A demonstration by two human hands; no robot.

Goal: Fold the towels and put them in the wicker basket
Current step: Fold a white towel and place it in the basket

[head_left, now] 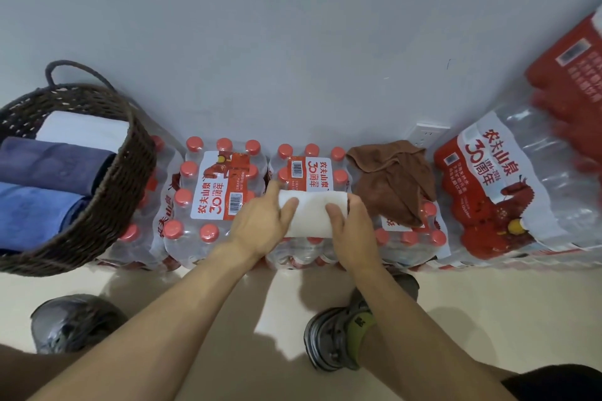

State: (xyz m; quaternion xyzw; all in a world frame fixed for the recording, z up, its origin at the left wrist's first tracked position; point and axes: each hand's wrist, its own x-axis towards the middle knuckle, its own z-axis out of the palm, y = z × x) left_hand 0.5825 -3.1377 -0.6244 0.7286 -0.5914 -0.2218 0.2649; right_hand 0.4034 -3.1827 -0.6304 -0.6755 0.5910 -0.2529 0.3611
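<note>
A folded white towel [312,212] lies on top of the shrink-wrapped water bottle packs [211,195]. My left hand [260,226] grips its left end, thumb reaching behind it and fingers on top. My right hand [350,228] grips its right end the same way. A crumpled brown towel [392,177] lies on the packs just to the right. The dark wicker basket [107,205] stands at the left and holds a folded white towel [83,130] and two folded blue towels [49,163].
Stacked water bottle packs with red labels [498,185] rise at the right, against a pale wall with a socket [426,133]. My two shoes [73,322] stand on the beige floor in front of the packs.
</note>
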